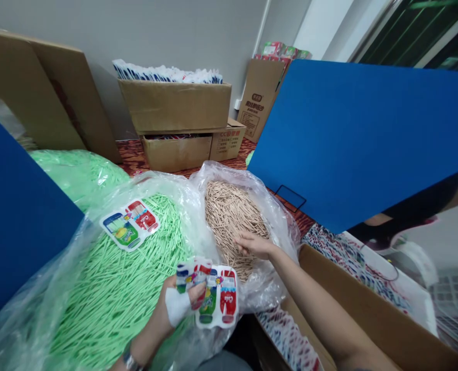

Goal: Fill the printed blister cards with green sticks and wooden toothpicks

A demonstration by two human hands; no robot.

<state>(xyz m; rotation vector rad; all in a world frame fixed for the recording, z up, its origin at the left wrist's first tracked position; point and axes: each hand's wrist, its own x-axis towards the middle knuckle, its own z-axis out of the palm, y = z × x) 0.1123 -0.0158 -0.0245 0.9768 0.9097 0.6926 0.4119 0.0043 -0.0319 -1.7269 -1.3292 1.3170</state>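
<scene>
My left hand (176,299), with a white wrap around the thumb base, grips several printed packets (217,299) showing a green Sprite can and a red Cola can; the stack is partly blurred. My right hand (254,245) reaches over a clear bag of thin tan sticks (232,206), its fingers curled together against them. Whether any sticks are between those fingers is hidden. Beneath my left hand, a large clear bag holds bright green sticks (113,288). Another printed packet (130,224) lies on top of the green sticks.
A carton (174,105) full of upright packets stands on other cartons by the wall. Blue panels (360,134) rise at right and left (16,221). An open carton (368,299) with packets sits by my right arm. More green sticks (78,167) lie bagged behind.
</scene>
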